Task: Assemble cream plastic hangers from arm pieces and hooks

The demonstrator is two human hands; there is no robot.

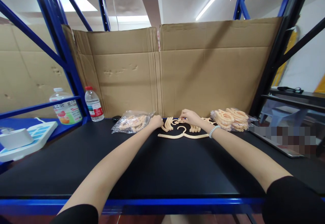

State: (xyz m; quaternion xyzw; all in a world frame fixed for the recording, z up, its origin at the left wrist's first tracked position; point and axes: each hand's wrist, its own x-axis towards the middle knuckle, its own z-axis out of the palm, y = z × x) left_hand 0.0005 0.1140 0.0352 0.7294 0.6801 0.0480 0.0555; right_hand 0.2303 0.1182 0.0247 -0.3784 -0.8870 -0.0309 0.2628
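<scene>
both hands are stretched far forward over the black desk [152,169] toward a cluster of small peach-coloured plastic pieces [169,123]. the left hand [155,121] is seen loosely curled, knuckles up, resting at the left edge of the curved pieces; whether anything is gripped inside it cannot be told. the right hand [190,116] is held with fingers bent down and pinched on a small piece at the back of the cluster, and a pale bead bracelet [213,131] is worn on its wrist. just in front of the hands a peach hanger-shaped part [183,135] is laid flat on the desk. a clear bag of the same pieces [132,122] lies just left of the left hand, and a second, fuller bag [232,119] lies just right of the right wrist. a wall of brown cardboard [177,71] is stood upright behind everything. two bottles [93,104] are stood at the far left by the blue rack post [63,47], the larger one behind the blue rail, and a white tray [27,137] is seen at the left edge.
</scene>
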